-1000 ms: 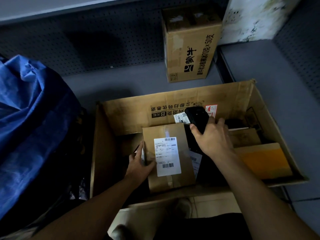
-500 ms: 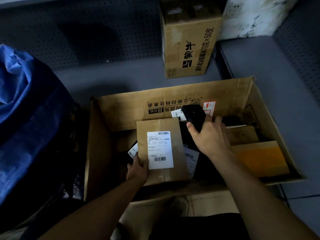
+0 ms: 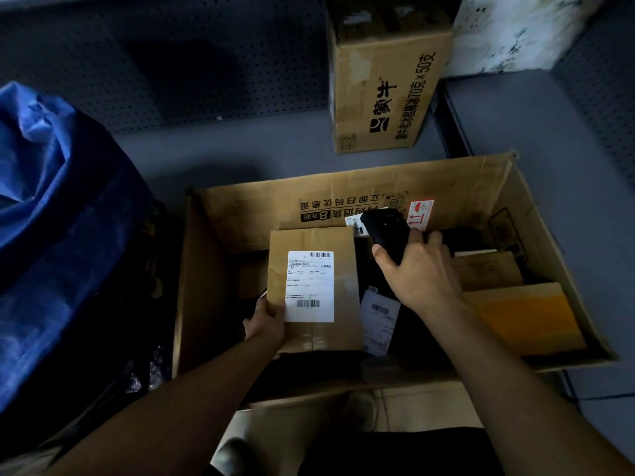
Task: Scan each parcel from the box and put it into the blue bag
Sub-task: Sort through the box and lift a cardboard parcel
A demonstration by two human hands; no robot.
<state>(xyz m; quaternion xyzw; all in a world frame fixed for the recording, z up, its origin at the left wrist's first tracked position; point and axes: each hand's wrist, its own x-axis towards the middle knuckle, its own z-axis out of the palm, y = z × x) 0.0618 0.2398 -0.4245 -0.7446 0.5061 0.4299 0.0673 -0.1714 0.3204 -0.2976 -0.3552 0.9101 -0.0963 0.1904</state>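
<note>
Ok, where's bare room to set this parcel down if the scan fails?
Bare grey floor between the blue bag, the tall carton and the open box; more floor right of the box. Inside it is crowded with parcels around the left hand and right hand.

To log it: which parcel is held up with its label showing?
The brown parcel that the left hand grips; the orange one lies flat.

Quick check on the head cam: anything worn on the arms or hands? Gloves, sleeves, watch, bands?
Nothing worn that shows. The left hand and the right hand are bare, no gloves and no rings visible. Both forearms are bare right down to the bottom edge of the frame: no sleeve cuffs, watch or wristband in view. The lighting is dim, so small marks could go unseen.
</note>
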